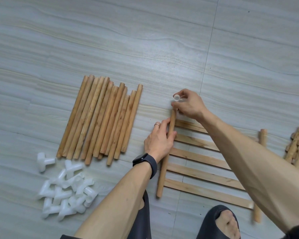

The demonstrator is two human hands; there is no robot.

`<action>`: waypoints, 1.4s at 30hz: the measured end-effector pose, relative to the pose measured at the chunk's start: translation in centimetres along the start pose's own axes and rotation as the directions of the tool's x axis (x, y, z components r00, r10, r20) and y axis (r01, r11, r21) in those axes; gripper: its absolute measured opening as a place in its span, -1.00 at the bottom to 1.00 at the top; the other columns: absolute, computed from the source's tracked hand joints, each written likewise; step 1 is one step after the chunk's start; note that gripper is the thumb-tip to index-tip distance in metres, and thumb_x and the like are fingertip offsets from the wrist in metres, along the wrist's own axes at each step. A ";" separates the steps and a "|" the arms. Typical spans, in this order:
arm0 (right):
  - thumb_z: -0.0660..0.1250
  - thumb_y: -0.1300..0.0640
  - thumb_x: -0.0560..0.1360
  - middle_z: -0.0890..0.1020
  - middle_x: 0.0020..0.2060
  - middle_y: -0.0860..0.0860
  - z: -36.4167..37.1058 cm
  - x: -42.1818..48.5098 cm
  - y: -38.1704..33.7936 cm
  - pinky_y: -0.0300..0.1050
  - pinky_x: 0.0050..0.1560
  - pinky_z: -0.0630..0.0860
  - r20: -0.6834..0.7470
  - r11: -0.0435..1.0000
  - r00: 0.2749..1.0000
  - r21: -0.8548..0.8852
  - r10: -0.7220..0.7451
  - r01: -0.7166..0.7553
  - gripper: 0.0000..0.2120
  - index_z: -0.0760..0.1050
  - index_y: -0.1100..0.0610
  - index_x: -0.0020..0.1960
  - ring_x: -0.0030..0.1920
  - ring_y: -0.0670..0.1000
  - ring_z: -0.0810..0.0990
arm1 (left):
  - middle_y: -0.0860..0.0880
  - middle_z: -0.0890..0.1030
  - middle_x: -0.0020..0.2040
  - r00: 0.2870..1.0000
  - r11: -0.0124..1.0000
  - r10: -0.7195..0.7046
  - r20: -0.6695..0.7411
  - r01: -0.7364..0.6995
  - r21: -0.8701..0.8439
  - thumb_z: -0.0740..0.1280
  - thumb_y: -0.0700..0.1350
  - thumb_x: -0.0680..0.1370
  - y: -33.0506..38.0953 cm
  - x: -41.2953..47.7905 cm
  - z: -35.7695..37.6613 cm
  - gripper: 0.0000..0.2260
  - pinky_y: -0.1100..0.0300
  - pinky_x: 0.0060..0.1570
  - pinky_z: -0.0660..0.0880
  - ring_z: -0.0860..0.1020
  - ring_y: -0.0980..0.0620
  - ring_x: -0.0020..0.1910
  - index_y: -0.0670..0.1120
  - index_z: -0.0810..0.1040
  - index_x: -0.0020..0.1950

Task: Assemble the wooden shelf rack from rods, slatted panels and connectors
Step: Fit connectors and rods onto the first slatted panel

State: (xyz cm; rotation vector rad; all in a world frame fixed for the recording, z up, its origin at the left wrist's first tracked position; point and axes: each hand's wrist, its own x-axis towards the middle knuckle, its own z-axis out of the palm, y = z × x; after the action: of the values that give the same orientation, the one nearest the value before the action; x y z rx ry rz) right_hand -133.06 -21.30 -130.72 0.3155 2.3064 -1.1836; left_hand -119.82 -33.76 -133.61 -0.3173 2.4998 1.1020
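A slatted wooden panel (202, 171) lies flat on the floor at centre right. Its left side rod (164, 169) runs from bottom to top of the panel. My left hand (160, 140) grips this rod near its upper part. My right hand (188, 105) holds a white plastic connector (176, 97) on the rod's top end. Several loose wooden rods (102, 119) lie side by side to the left. A pile of white connectors (66, 188) sits at the lower left.
More wooden panel parts (297, 147) lie stacked at the right edge. The panel's right side rod (263, 138) shows behind my right forearm. My feet in dark slippers (219, 221) are at the bottom, close to the panel. Grey tiled floor (145, 40) stretches beyond.
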 end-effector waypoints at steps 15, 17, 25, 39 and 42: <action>0.40 0.03 0.58 0.62 0.14 0.14 0.9 -1.1 2.5 -0.04 0.19 0.45 -0.179 0.924 0.938 -0.302 -0.296 0.234 -0.72 0.66 0.15 0.21 0.14 0.17 0.59 | 0.06 0.44 0.16 1.000 0.999 0.002 -0.007 -0.001 0.036 0.19 0.18 0.64 0.4 -0.5 0.5 -0.60 -0.04 0.01 0.52 0.57 -0.11 0.05 0.21 0.28 0.48; 0.42 0.01 0.57 0.63 0.11 0.11 1.2 -1.6 2.9 -0.05 0.15 0.44 -0.240 0.929 0.921 -0.287 -0.305 0.233 -0.74 0.68 0.13 0.18 0.12 0.16 0.60 | 0.05 0.44 0.16 1.000 0.999 0.006 -0.005 -0.006 0.044 0.19 0.17 0.64 0.3 -0.6 0.6 -0.60 -0.06 0.01 0.53 0.57 -0.13 0.05 0.21 0.28 0.49; 0.43 0.07 0.57 0.70 0.02 0.07 1.8 -2.3 3.7 -0.22 0.13 0.25 -0.303 0.906 0.877 -0.320 -0.374 0.276 -0.80 0.67 0.15 0.12 0.10 0.18 0.56 | 0.04 0.44 0.18 0.999 0.998 0.032 0.005 -0.032 0.061 0.19 0.15 0.64 0.3 -0.9 0.8 -0.59 -0.06 -0.02 0.53 0.57 -0.13 0.05 0.20 0.26 0.49; 0.02 -0.24 0.64 -0.11 0.66 0.01 1.9 -9.1 9.4 0.21 0.58 -0.01 -0.034 0.734 0.977 -0.666 -0.213 0.137 -0.33 -0.07 -0.06 0.67 0.65 0.06 -0.17 | -0.06 0.47 0.26 1.000 0.993 0.003 0.014 -0.005 0.119 0.15 0.14 0.68 1.4 2.4 -2.0 -0.58 -0.05 0.09 0.51 0.56 -0.16 0.12 0.14 0.27 0.54; -0.27 -0.43 0.54 -0.48 0.56 -0.02 3.5 -9.6 10.5 0.35 0.55 -0.23 0.080 0.650 0.992 -0.750 -0.096 0.124 -0.24 -0.34 -0.15 0.63 0.54 0.08 -0.53 | 0.00 0.52 0.20 0.996 0.997 0.066 -0.053 -0.065 0.029 0.19 0.08 0.68 1.0 2.4 -5.8 -0.64 -0.04 0.13 0.53 0.56 -0.01 0.09 0.09 0.39 0.48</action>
State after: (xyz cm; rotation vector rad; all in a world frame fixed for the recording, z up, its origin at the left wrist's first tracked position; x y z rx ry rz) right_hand -119.36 -17.58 -134.35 -0.1654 2.5762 -0.1679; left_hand -123.87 -37.52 -130.39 -0.2626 2.5872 1.0975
